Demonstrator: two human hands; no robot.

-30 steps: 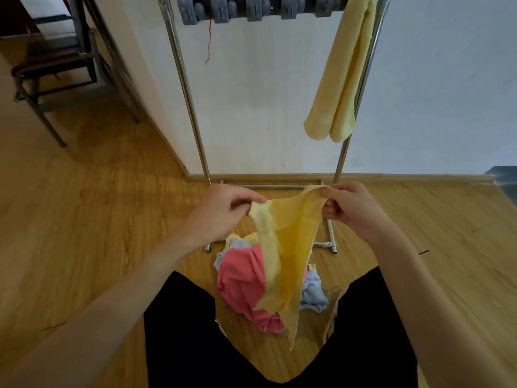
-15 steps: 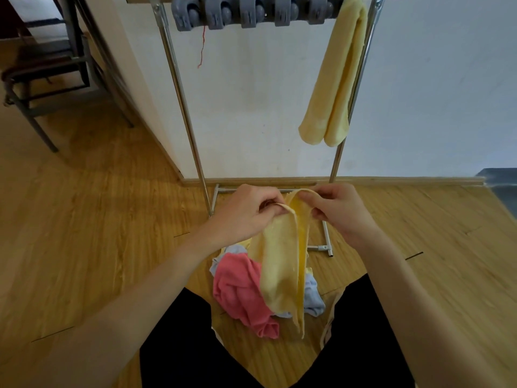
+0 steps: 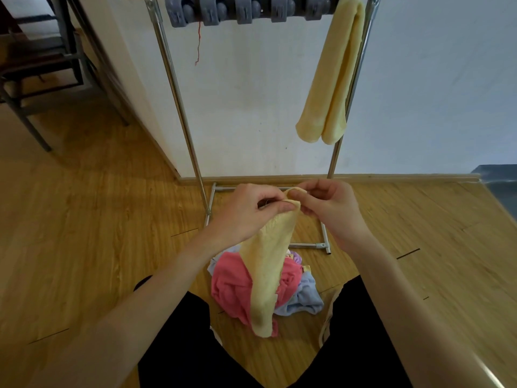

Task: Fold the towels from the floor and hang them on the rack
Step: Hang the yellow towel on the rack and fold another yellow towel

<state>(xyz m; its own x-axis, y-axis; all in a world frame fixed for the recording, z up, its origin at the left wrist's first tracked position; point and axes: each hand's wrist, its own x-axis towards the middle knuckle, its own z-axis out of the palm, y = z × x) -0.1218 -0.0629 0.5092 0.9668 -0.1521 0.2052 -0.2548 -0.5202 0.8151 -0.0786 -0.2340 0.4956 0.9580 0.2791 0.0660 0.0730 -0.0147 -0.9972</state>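
The left hand (image 3: 246,214) and right hand (image 3: 333,208) pinch the top edge of a yellow towel (image 3: 268,270), fingertips nearly touching; the towel hangs lengthwise, long axis vertical, lower end over the towel pile (image 3: 296,292) on the floor (image 3: 84,247) before the rack (image 3: 179,102); since a second ago the hands have closed together, doubling the towel narrower; a folded yellow towel (image 3: 333,79) hangs at the rack's right end.

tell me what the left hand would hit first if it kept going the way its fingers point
The left hand points right, toward the right hand, so it would likely meet those fingers first, across the yellow towel corner both pinch; depth is uncertain.
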